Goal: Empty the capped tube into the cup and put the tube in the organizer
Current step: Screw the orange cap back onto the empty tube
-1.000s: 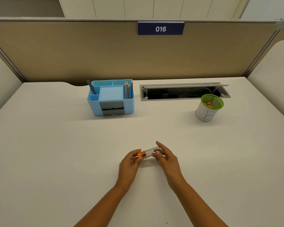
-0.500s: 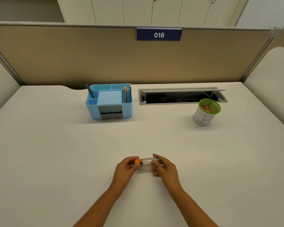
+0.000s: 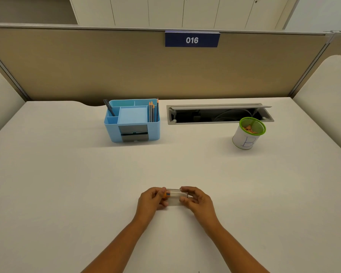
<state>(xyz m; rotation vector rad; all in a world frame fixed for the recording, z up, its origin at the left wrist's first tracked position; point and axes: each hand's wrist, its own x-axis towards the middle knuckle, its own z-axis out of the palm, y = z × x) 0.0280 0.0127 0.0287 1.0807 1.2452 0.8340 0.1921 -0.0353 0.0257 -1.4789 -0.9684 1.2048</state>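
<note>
A small clear tube [image 3: 175, 193] with an orange cap [image 3: 167, 194] lies level between my two hands, low over the white desk near its front. My left hand [image 3: 151, 199] pinches the capped end. My right hand [image 3: 196, 200] grips the other end. The cap sits on the tube. A white cup [image 3: 246, 134] with a green mesh rim, marked B, stands at the far right and holds small orange bits. A light blue desk organizer [image 3: 132, 120] stands at the back centre-left, with pencils in its right slot and a dark pen at its left.
An open cable tray [image 3: 219, 114] is sunk into the desk behind the cup. A beige partition [image 3: 106, 66] with a blue 016 sign [image 3: 192, 40] closes the far edge. Curved side panels flank the desk at left and right.
The tube has tipped from tilted to level between my hands, and both hands have drawn a little nearer to me. The view has shifted slightly downward.
</note>
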